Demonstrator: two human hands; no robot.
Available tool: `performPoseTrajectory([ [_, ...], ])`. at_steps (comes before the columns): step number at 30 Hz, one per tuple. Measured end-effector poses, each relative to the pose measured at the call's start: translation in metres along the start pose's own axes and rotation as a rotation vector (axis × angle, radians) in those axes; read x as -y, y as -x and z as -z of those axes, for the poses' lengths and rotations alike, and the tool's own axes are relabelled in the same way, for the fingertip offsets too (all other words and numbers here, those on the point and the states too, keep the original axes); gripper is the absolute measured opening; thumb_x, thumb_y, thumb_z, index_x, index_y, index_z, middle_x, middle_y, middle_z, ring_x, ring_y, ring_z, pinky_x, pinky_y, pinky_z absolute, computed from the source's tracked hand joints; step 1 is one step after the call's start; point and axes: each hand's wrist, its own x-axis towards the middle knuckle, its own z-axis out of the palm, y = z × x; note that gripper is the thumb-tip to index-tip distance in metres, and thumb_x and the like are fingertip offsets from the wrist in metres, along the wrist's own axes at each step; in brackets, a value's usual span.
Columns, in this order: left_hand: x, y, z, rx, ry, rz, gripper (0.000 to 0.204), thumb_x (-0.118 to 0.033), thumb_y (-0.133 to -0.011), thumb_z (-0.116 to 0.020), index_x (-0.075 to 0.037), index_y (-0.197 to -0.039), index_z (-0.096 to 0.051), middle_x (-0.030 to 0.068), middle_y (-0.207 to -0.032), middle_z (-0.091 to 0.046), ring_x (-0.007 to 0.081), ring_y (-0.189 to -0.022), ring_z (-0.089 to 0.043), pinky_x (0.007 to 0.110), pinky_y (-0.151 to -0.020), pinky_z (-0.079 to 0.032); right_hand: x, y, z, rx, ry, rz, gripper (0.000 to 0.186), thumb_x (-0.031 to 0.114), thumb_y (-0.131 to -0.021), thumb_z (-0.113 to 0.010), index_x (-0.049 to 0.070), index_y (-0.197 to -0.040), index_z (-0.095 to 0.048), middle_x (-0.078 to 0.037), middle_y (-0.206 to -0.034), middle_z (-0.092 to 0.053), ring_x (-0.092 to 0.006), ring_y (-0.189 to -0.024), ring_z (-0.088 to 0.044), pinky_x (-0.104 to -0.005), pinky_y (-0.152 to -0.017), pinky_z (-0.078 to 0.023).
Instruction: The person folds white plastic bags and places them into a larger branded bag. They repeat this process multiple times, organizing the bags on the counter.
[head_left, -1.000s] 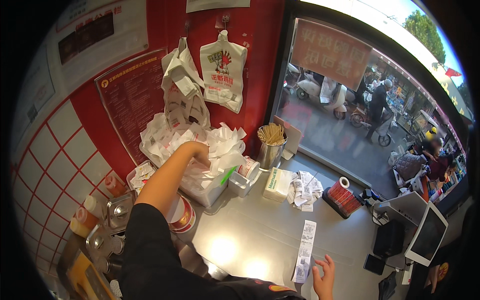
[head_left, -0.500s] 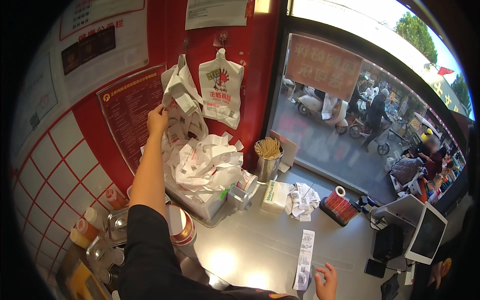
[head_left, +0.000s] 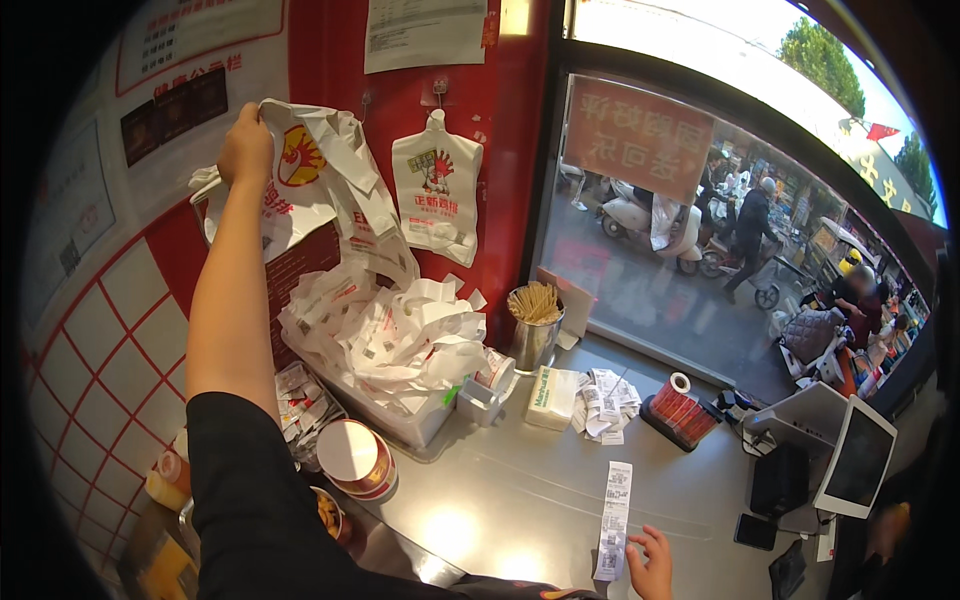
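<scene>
- The fingers of the left hand (head_left: 245, 150) are closing together and pinching the upper edge of a white plastic carrier bag (head_left: 295, 225) with a round red-and-yellow print.
- This carrier bag is hanging spread out, covering part of a dark red board (head_left: 305, 265) on the wall, and its right side is meeting a bundle of folded white plastic bags (head_left: 380, 225).
- Just below, a heap of crumpled white bags (head_left: 390, 330) is filling a translucent plastic box (head_left: 425, 430).
- To the right of the bundle, one flat white bag with a red print (head_left: 437, 200) is hanging from a hook.
- Near the box, a round red bucket with a white lid (head_left: 350, 450) is standing, and on the other side a shiny metal cup (head_left: 533, 348) is holding thin wooden sticks (head_left: 535, 302).
- The fingers of the right hand (head_left: 650, 562) are staying loosely spread and a little bent, just beside a long white paper receipt (head_left: 613, 520); I cannot tell if they are touching it.
- This receipt is lying on the grey metal counter (head_left: 490, 485).
</scene>
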Motion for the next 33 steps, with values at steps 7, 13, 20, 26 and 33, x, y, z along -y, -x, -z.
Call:
performPoseTrajectory([
  [7, -0.06, -0.017, 0.004, -0.012, -0.062, -0.097, 0.027, -0.027, -0.091, -0.033, -0.023, -0.106, -0.055, 0.0125, -0.1, -0.064, 0.0365, -0.093, -0.06, 0.044, -0.076, -0.048, 0.011, 0.001, 0.006, -0.049, -0.037, -0.006, 0.02, 0.012, -0.077, -0.064, 0.006, -0.096, -0.064, -0.017, -0.114, -0.054, -0.03, -0.103, -0.054, -0.0361, -0.085, -0.043],
  [13, -0.079, -0.024, 0.038, -0.398, 0.27, -0.177, 0.031, -0.043, -0.089, -0.04, -0.031, -0.116, -0.052, 0.0125, -0.097, -0.065, 0.0348, -0.092, -0.061, 0.044, -0.075, -0.048, 0.002, 0.007, 0.004, -0.053, -0.173, -0.079, 0.018, 0.012, -0.079, -0.063, 0.005, -0.095, -0.063, -0.015, -0.108, -0.058, -0.0252, -0.095, -0.058, -0.0331, -0.075, -0.047],
  [20, -0.181, 0.124, 0.107, -0.147, 0.425, -0.96, 0.016, -0.028, -0.086, -0.058, -0.016, -0.096, -0.063, 0.0093, -0.074, -0.063, 0.0286, -0.065, -0.062, 0.033, -0.054, -0.047, 0.014, -0.01, 0.041, -0.093, -0.257, -0.068, 0.02, 0.009, -0.082, -0.06, 0.002, -0.101, -0.061, -0.012, -0.105, -0.06, -0.0214, -0.095, -0.059, -0.0311, -0.079, -0.048],
  [26, -0.209, 0.309, 0.208, 0.64, 0.466, -1.619, 0.007, -0.014, -0.067, -0.057, -0.009, -0.069, -0.053, 0.0038, -0.054, -0.056, 0.0185, -0.048, -0.06, 0.031, -0.042, -0.043, 0.124, -0.029, 0.084, -0.149, -0.375, 0.506, 0.076, 0.022, -0.071, -0.073, 0.004, -0.132, -0.032, -0.017, -0.135, -0.036, -0.0325, -0.122, -0.037, -0.0416, -0.095, -0.035],
  [33, -0.274, 0.391, 0.249, 1.017, 0.789, -1.716, 0.016, -0.016, -0.068, -0.061, -0.005, -0.077, -0.054, 0.006, -0.06, -0.059, 0.0234, -0.054, -0.062, 0.033, -0.046, -0.046, 0.067, -0.001, 0.122, -0.366, -0.067, 0.283, 0.047, 0.004, -0.068, -0.065, 0.007, -0.113, -0.054, -0.011, -0.097, -0.062, -0.0305, -0.088, -0.059, -0.0373, -0.077, -0.046],
])
